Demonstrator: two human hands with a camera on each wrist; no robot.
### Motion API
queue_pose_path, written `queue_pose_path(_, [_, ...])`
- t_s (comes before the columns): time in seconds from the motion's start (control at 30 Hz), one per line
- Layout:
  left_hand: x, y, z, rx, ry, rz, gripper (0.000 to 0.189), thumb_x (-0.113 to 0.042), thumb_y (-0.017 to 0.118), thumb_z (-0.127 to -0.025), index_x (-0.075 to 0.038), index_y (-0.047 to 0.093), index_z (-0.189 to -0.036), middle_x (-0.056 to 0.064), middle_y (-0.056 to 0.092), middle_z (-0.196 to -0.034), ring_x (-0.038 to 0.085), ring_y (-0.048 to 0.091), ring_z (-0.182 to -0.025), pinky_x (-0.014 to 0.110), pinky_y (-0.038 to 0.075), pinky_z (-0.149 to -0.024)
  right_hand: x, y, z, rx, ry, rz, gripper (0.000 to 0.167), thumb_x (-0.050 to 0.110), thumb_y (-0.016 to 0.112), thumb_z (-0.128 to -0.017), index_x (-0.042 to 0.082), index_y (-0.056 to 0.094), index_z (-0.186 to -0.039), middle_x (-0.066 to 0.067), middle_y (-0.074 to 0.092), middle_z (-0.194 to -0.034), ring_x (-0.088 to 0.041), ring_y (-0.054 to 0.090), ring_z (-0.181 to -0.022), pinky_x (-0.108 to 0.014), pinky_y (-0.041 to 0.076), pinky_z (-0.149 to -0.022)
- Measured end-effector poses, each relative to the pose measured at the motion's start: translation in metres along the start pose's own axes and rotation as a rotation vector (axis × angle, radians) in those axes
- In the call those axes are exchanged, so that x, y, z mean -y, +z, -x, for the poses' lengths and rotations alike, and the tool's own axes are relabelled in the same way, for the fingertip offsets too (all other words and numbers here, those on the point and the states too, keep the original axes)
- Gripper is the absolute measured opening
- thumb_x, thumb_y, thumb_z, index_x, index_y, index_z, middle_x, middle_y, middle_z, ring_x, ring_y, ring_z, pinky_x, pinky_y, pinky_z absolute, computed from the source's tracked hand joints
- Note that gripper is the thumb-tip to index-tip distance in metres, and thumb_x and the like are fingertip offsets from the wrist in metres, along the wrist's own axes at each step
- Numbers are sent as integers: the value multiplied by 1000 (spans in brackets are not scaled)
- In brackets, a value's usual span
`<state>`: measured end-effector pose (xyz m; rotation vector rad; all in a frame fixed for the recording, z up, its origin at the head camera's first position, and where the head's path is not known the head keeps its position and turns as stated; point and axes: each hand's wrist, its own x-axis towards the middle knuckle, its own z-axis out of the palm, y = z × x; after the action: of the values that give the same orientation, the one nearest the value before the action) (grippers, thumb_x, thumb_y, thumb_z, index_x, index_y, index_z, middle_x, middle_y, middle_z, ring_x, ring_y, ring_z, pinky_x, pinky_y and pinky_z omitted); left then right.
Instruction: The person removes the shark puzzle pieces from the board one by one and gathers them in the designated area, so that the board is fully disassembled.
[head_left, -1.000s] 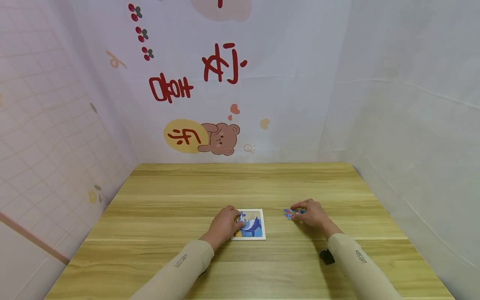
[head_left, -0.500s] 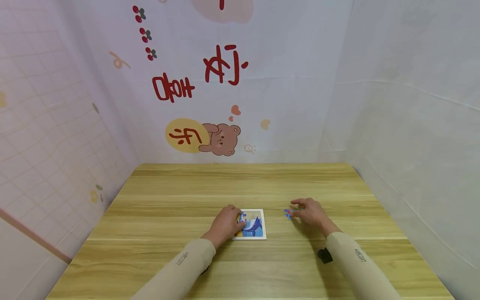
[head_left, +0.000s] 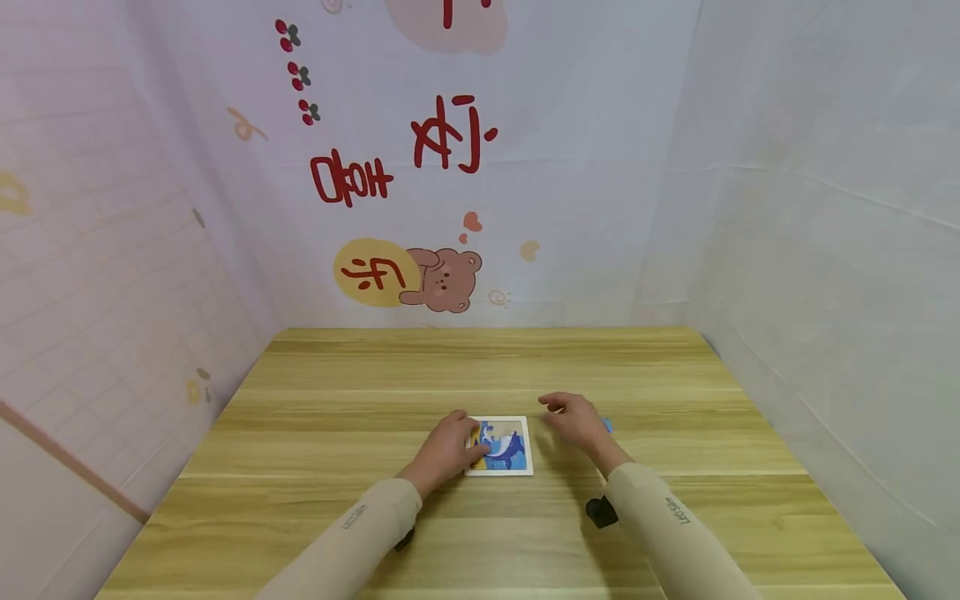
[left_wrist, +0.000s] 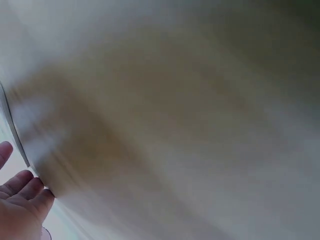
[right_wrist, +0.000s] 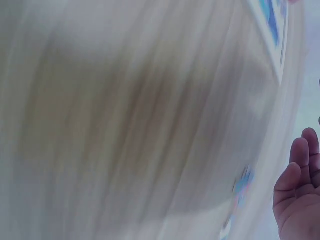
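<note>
A jigsaw puzzle (head_left: 507, 457) in a white frame lies on the table; its picture shows a dolphin on blue water. A pale patch shows in the upper part of the picture. My left hand (head_left: 444, 448) holds the frame's left side, fingers and thumb reaching over the picture. To the right of the puzzle, my right hand (head_left: 576, 423) hovers low with bent fingers. I cannot tell whether a piece is between its fingertips. A blue puzzle piece (head_left: 607, 425) shows just behind it. In the right wrist view, blurred blue and pink pieces (right_wrist: 243, 184) lie near the right hand (right_wrist: 302, 195).
The wood-grain table (head_left: 360, 367) meets a white cloth backdrop (head_left: 585, 167) printed with a bear and red characters. Cloth also hangs along the left and right sides. A black wrist device (head_left: 602, 512) shows under the right sleeve.
My right hand has moved left from the loose pieces toward the puzzle, and a blue piece has come into sight behind it. The left hand stays on the frame.
</note>
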<state>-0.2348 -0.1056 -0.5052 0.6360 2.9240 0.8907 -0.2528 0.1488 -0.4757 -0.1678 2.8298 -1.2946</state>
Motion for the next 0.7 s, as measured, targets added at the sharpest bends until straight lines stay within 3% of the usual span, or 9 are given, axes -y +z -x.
queue_pose_path(0.3, [11,-5,13,-11,39,55,45,-27,71,-92,5,64,-123,22,54,-132,39,54,-121,52,41,-103,32,39,2,12,40,-98,29,13,70,-91,2,70,-118,-7,67,-103,-24,60,-94,-41,52,-80])
queue_pose_path(0.7, [8,-8,17,1,108,-1,36,-24,71,-93,2,67,-118,17,57,-120,33,58,-107,50,46,-94,36,67,-1,49,69,-140,26,13,74,-88,3,73,-111,-10,68,-105,-25,61,-99,-44,51,-88])
